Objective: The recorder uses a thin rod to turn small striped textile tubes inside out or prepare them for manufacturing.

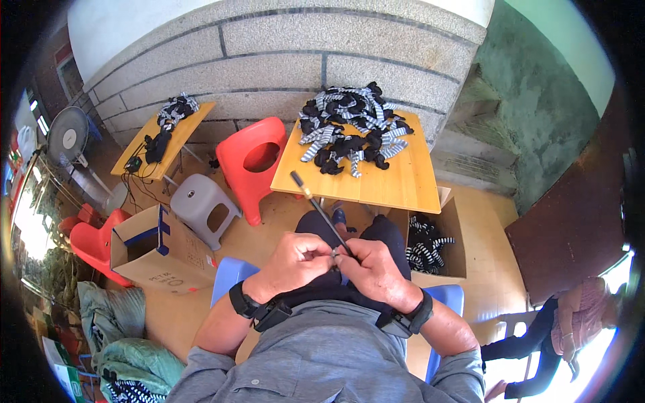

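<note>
A slim dark rod point(324, 213) with a black tip and a pale band slants up and away from my lap. Its lower end goes in among the fingers of my right hand point(374, 270), which are closed around it. My left hand point(294, 267) is closed in a pinch, its fingertips meeting those of the right. Something small and whitish shows between the two hands, too small to name. Beyond them, a heap of black and grey-white striped fabric pieces point(353, 124), many of them knotted or bunched, lies on a yellow wooden table point(410, 185).
An open cardboard box point(460, 235) of striped fabric stands right of my knees. Left are a red chair point(245, 178), a grey stool point(203, 205), another box point(158, 258), a smaller table point(191, 131) and a fan point(67, 136). Green sacks point(138, 363) lie lower left; a person point(561, 329) is at right.
</note>
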The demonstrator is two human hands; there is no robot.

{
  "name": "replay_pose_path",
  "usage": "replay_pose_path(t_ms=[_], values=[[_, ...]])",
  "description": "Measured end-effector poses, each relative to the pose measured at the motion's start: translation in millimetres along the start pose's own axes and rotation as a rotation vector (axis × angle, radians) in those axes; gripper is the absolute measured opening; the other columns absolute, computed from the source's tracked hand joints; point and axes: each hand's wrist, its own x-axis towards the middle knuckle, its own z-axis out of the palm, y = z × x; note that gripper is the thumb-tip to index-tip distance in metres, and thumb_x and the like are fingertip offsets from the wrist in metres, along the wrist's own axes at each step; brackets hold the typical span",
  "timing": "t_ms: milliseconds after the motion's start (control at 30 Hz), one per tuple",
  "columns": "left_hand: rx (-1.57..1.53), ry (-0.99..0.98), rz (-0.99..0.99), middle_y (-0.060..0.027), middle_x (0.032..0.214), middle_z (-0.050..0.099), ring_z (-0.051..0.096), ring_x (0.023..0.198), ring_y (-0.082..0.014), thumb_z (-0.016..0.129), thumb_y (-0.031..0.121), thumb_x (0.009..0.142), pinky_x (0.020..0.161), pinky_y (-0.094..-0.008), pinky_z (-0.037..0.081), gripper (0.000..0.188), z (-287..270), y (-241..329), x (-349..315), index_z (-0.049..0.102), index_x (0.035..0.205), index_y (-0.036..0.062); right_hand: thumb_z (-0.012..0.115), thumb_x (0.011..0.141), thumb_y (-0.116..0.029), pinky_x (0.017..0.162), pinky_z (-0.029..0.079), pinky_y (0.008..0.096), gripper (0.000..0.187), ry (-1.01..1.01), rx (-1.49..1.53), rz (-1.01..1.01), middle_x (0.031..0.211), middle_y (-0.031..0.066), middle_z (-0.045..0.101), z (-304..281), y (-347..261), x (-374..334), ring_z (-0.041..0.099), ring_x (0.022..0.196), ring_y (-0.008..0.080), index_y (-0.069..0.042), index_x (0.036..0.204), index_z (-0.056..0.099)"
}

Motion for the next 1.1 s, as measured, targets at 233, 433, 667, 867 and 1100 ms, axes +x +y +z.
replay_pose_path(t_ms=[233, 433, 667, 867, 1100], values=[[0.038, 0.083, 0.0, -0.0096, 0.063, 0.061, 0.056, 0.056, -0.0116, 0.064, 0.002, 0.081, 0.052, -0.0275, 0.044, 0.007, 8.1, -5.2, -1.1, 0.067, 0.082, -0.0035, 0.062, 0.083, -0.005, 0.053, 0.044, 0.0364, 0.012, 0.011, -0.087, -0.101, 0.063, 0.0186, 0.057, 4.2, 6.3, 4.8, 0.059, 0.055, 0.0251, 0.004, 0.077, 0.059], [0.108, 0.18, 0.108, -0.0125, 0.062, 0.058, 0.059, 0.055, -0.0164, 0.065, 0.006, 0.082, 0.052, -0.031, 0.045, 0.01, 11.4, -14.0, -7.8, 0.065, 0.085, -0.0032, 0.067, 0.085, -0.012, 0.051, 0.043, 0.0331, 0.02, 0.054, -0.119, -0.131, 0.059, 0.0126, 0.057, 12.2, 3.3, 6.7, 0.057, 0.053, 0.0181, 0.002, 0.073, 0.059], [-0.041, 0.142, 0.053, -0.0082, 0.068, 0.062, 0.062, 0.057, -0.0132, 0.062, 0.005, 0.087, 0.05, -0.0264, 0.047, 0.009, 10.7, -1.5, -12.1, 0.064, 0.087, -0.004, 0.075, 0.084, -0.019, 0.05, 0.039, 0.0259, 0.029, -0.006, 0.013, 0.007, 0.059, -0.0002, 0.051, 6.1, 2.3, 7.8, 0.044, 0.059, 0.0047, -0.001, 0.072, 0.056], [-0.075, 0.135, 0.032, -0.007, 0.07, 0.061, 0.062, 0.058, -0.0113, 0.061, 0.003, 0.089, 0.049, -0.0249, 0.046, 0.008, 14.7, -15.1, -16.0, 0.064, 0.09, -0.0047, 0.073, 0.085, -0.015, 0.052, 0.037, 0.0247, 0.024, -0.077, 0.107, 0.173, 0.063, -0.0035, 0.048, -0.2, 9.8, 2.9, 0.04, 0.063, 0.0043, -0.002, 0.075, 0.058], [-0.081, 0.288, 0.05, -0.0049, 0.074, 0.061, 0.057, 0.058, -0.0088, 0.059, 0.001, 0.091, 0.051, -0.0222, 0.046, 0.008, 25.9, -13.4, -13.5, 0.065, 0.091, -0.0039, 0.065, 0.089, -0.004, 0.057, 0.038, 0.0229, 0.011, -0.105, 0.192, 0.08, 0.07, -0.0049, 0.05, -0.6, 19.6, 5.3, 0.042, 0.067, 0.0035, -0.003, 0.08, 0.058]])
